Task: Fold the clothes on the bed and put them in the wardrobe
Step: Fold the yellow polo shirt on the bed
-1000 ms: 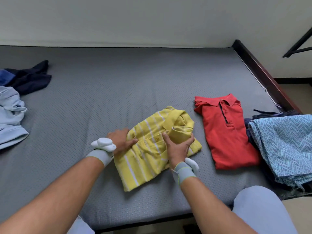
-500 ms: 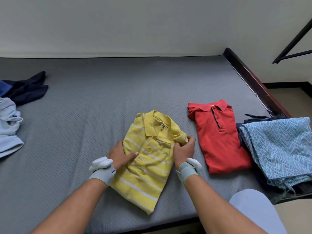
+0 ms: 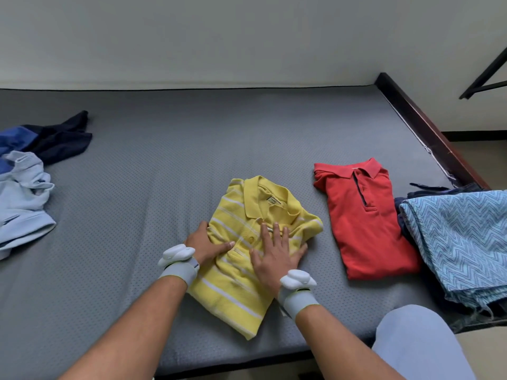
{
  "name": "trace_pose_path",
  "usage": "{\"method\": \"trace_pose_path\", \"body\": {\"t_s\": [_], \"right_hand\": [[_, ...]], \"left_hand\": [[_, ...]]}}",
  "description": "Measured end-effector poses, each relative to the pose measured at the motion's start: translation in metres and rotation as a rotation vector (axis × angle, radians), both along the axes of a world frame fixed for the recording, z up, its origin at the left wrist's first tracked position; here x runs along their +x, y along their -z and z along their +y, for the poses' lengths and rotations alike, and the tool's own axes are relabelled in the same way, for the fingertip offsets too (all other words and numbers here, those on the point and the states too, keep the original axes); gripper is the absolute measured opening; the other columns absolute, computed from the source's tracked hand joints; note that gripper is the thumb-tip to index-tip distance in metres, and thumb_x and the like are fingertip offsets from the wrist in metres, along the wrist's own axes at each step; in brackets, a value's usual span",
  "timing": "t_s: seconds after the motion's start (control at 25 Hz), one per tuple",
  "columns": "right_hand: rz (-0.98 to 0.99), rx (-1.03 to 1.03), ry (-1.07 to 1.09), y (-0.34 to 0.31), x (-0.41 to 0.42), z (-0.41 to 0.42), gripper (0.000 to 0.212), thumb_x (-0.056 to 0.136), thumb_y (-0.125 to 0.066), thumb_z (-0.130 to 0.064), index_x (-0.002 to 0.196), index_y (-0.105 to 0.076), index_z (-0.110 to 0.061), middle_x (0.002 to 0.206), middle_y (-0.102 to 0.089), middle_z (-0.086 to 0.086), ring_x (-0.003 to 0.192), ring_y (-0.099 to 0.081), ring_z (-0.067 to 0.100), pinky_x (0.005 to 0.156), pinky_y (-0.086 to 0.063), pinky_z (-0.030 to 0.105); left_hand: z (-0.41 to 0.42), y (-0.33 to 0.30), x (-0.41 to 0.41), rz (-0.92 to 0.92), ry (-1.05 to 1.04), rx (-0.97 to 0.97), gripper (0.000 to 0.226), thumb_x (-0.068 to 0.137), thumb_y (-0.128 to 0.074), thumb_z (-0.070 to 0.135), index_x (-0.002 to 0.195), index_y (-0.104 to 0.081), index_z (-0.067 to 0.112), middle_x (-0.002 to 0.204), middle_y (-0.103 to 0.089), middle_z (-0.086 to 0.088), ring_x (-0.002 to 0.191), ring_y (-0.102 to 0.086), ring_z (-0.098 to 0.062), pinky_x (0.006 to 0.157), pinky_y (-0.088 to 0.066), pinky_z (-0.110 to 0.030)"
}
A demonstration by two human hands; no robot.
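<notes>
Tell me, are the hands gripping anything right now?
No grip: the right hand presses flat on the folded yellow striped polo shirt's front; the left hand rests against its left edge.

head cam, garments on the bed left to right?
light blue garment → yellow striped polo → red polo → blue zigzag cloth. Dark navy garment overlaps the light blue one, so left out.

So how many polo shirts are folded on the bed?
2: the yellow striped polo shirt under both hands, the red polo shirt right of it. The piles may hide others.

left hand flat; right hand flat, fingers spread
</notes>
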State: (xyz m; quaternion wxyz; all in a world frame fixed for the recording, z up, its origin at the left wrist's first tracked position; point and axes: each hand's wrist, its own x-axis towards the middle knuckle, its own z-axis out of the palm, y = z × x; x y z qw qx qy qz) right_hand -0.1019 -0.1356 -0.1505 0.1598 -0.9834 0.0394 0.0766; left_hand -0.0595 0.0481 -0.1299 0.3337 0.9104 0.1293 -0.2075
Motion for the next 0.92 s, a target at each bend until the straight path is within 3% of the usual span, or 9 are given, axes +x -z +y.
{"method": "trace_pose_path", "body": {"t_s": [0.08, 0.16, 0.32, 0.48, 0.6, 0.68, 0.8, 0.92], "right_hand": [[0.151, 0.041, -0.006, 0.008, -0.001, -0.008, 0.071, 0.094, -0.031, -0.061, 0.150, 0.009, -0.045, 0.159, 0.021, -0.013, 0.146, 0.022, 0.015, 0.109, 0.007, 0.070], [0.176, 0.042, -0.046, 0.007, 0.004, -0.011, 0.073, 0.093, -0.028, -0.066, 0.149, 0.013, -0.045, 0.157, 0.026, -0.013, 0.145, 0.026, 0.016, 0.108, 0.008, 0.069], [0.196, -0.016, -0.235, 0.004, 0.032, -0.020, 0.076, 0.090, -0.029, -0.071, 0.148, 0.014, -0.048, 0.157, 0.026, -0.014, 0.145, 0.026, 0.016, 0.111, 0.006, 0.067], [0.217, -0.138, -0.479, -0.012, 0.073, -0.034, 0.074, 0.087, -0.028, -0.073, 0.149, 0.006, -0.050, 0.160, 0.018, -0.013, 0.147, 0.020, 0.019, 0.109, 0.014, 0.067], [-0.174, -0.124, -0.263, -0.014, 0.060, -0.015, 0.077, 0.081, -0.022, -0.061, 0.152, -0.022, -0.031, 0.163, 0.003, 0.001, 0.149, 0.006, 0.027, 0.108, 0.009, 0.067], [-0.201, -0.003, -0.151, -0.009, 0.045, 0.000, 0.081, 0.079, -0.022, -0.060, 0.154, -0.014, -0.030, 0.163, 0.006, 0.001, 0.149, 0.007, 0.027, 0.110, 0.007, 0.062], [0.046, -0.009, -0.124, 0.011, 0.033, 0.006, 0.079, 0.077, -0.003, -0.065, 0.151, 0.007, -0.041, 0.159, 0.022, -0.008, 0.147, 0.019, 0.025, 0.113, 0.009, 0.062], [0.004, -0.071, -0.109, 0.023, 0.033, 0.005, 0.076, 0.079, 0.003, -0.064, 0.151, 0.011, -0.041, 0.160, 0.021, -0.007, 0.148, 0.018, 0.023, 0.113, 0.011, 0.060]], "left_hand": [[0.001, 0.001, -0.004, -0.025, -0.026, -0.011, 0.084, 0.065, -0.076, 0.062, 0.128, -0.043, 0.019, 0.125, -0.059, -0.006, 0.114, -0.057, -0.031, 0.094, -0.046, -0.040], [0.001, 0.001, -0.011, -0.055, -0.063, -0.018, 0.084, 0.064, -0.074, 0.067, 0.129, -0.045, 0.020, 0.123, -0.061, -0.006, 0.112, -0.058, -0.031, 0.094, -0.047, -0.042], [-0.008, 0.002, -0.036, -0.091, -0.126, 0.016, 0.074, 0.074, -0.065, 0.067, 0.125, -0.046, 0.017, 0.122, -0.062, -0.009, 0.110, -0.058, -0.033, 0.091, -0.047, -0.041], [-0.024, 0.002, -0.075, -0.058, -0.182, 0.099, 0.079, 0.081, -0.061, 0.061, 0.136, -0.030, 0.014, 0.131, -0.054, -0.015, 0.117, -0.053, -0.036, 0.092, -0.044, -0.042], [-0.024, 0.001, -0.073, -0.416, -0.105, 0.206, 0.083, 0.080, -0.057, 0.057, 0.147, -0.020, 0.024, 0.144, -0.037, -0.005, 0.131, -0.035, -0.027, 0.102, -0.036, -0.047], [-0.026, 0.002, -0.045, -0.558, 0.100, 0.276, 0.079, 0.081, -0.038, 0.062, 0.151, -0.016, 0.031, 0.154, -0.025, -0.001, 0.141, -0.020, -0.023, 0.110, -0.026, -0.049], [-0.034, 0.016, -0.012, -0.375, 0.294, 0.306, 0.085, 0.073, -0.012, 0.073, 0.151, -0.001, 0.040, 0.162, 0.000, 0.007, 0.148, 0.008, -0.014, 0.117, -0.003, -0.050], [-0.032, 0.036, -0.002, -0.286, 0.279, 0.294, 0.087, 0.068, -0.007, 0.076, 0.149, 0.006, 0.046, 0.161, 0.008, 0.012, 0.146, 0.016, -0.010, 0.116, 0.004, -0.048]]}}
